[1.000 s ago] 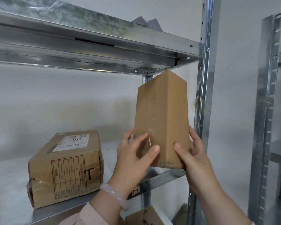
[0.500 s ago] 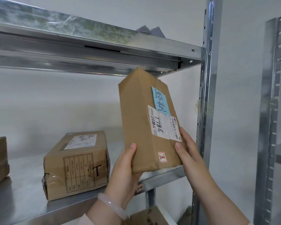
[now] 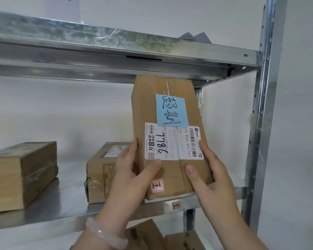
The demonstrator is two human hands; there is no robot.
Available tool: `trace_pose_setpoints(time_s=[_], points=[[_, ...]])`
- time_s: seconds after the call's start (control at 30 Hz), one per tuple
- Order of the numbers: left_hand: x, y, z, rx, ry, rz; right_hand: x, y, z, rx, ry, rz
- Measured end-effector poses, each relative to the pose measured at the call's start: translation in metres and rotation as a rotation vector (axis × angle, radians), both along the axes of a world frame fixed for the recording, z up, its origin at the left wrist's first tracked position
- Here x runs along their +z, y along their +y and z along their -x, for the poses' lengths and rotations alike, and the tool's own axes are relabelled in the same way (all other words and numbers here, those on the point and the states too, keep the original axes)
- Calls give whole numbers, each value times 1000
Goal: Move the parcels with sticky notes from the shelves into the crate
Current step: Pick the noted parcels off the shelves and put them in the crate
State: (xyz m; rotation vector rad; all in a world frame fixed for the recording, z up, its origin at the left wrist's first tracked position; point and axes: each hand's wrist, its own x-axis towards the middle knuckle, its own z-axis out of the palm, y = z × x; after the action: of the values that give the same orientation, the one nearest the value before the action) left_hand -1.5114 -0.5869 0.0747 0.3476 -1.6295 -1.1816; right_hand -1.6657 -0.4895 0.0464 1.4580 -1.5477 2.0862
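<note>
I hold a tall brown cardboard parcel [image 3: 172, 170] upright in front of the metal shelf [image 3: 43, 212], its labelled face toward me. A blue sticky note [image 3: 171, 110] with handwriting sits above a white shipping label [image 3: 172, 141] marked 7786. My left hand [image 3: 132, 174] grips the parcel's left edge, thumb across the front. My right hand [image 3: 208, 177] grips the lower right side. No crate is in view.
Two more cardboard boxes stand on the same shelf: one behind my left hand [image 3: 99, 174], another at the far left [image 3: 20, 174]. A shelf board [image 3: 116, 56] runs overhead, a steel upright [image 3: 260, 123] stands right, and boxes [image 3: 148, 235] lie on the lower shelf.
The parcel has been turned about its upright axis until its labelled face with the blue note faces me fully. The view has shifted left, revealing the far-left box.
</note>
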Motion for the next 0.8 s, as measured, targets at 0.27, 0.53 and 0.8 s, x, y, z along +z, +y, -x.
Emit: trace_pose_setpoints(time_s=[0.27,0.53,0.8], points=[[-12,8,-67,179,135,26,1,-16,-43,111,210,-8],[-34,17,-174,408,10,88,-18,-45,-135,289,264,-57],[-64,20,-336,629,-72,10,-47,-82,-297,541,217,-131]])
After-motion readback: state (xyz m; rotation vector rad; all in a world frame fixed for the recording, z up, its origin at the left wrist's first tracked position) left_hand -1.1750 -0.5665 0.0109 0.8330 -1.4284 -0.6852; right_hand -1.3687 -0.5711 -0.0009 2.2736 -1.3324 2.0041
